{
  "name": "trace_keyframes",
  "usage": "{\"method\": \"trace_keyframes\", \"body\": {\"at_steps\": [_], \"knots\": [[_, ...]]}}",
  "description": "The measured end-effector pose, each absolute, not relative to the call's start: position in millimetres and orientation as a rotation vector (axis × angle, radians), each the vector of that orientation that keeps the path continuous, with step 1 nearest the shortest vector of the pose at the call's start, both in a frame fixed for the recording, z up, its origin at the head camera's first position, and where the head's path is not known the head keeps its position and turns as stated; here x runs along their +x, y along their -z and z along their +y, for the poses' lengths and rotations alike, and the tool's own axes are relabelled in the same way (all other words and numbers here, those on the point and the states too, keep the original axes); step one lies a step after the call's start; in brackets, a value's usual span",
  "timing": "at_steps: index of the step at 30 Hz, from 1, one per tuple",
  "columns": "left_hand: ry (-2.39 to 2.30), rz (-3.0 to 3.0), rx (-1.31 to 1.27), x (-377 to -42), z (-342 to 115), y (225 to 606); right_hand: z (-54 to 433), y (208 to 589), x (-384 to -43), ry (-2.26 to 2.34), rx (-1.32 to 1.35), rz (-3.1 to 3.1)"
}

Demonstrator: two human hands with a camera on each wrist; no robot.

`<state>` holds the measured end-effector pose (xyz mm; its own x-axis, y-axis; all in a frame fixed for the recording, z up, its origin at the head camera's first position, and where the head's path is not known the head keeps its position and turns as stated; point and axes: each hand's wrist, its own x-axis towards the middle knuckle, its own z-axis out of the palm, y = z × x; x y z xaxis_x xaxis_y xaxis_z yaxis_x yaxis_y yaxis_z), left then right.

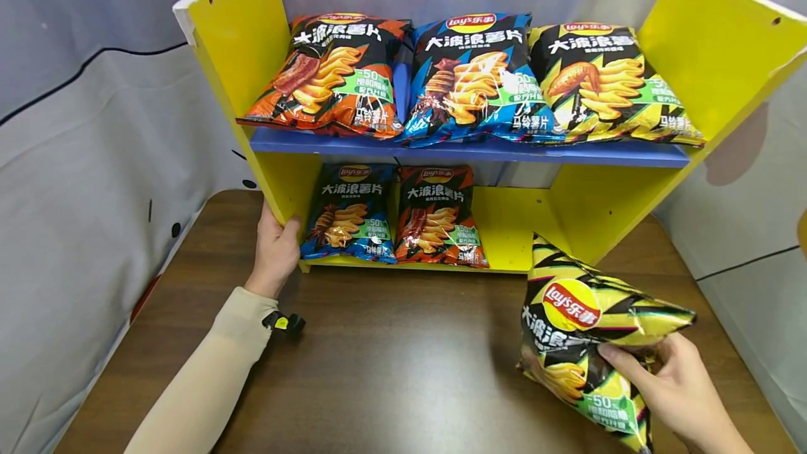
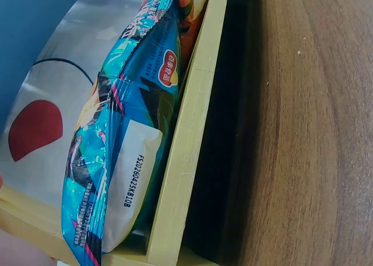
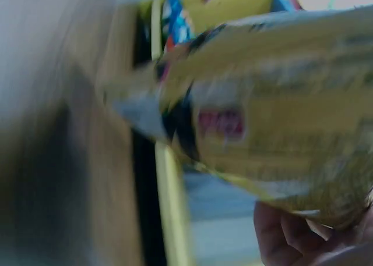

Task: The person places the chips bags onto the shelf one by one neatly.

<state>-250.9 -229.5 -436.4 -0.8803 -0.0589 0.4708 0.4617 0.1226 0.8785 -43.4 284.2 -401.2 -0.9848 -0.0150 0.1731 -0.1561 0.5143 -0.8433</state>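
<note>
My right hand (image 1: 677,377) grips a yellow-and-black bag of potato chips (image 1: 583,342), thumb on its front, tilted over the table in front of the shelf's right side. In the right wrist view, the back of that chip bag (image 3: 280,120) fills much of the picture, blurred. My left hand (image 1: 277,247) holds the left side panel of the yellow shelf (image 1: 277,181) near its lower front edge. Right beside it, on the bottom board, stands a blue chip bag (image 1: 349,212), also seen from the side as a blue bag (image 2: 140,91) in the left wrist view.
An orange chip bag (image 1: 438,216) stands beside the blue one below. On the blue upper board (image 1: 473,153) sit an orange bag (image 1: 330,76), a blue bag (image 1: 476,79) and a yellow bag (image 1: 611,83). The shelf stands on a brown wooden table (image 1: 403,349), with patterned cloth (image 1: 107,160) behind.
</note>
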Motion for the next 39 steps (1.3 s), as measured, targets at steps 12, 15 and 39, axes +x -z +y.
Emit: {"method": "trace_keyframes", "body": {"at_steps": [12,15,39], "knots": [[1.809,-2.026,-0.373,-251.6,-230.6,436.9,291.6,449.6,-77.7,-3.073,-0.018,-2.31],[1.81,-2.025,-0.371,-251.9,-231.2,438.1,295.0,459.9,-85.3,-3.039,-0.029,-2.415],[1.832,-2.008,-0.382,-252.0,-229.9,439.0,285.5,386.0,-72.7,-0.464,-0.065,-3.296]]}}
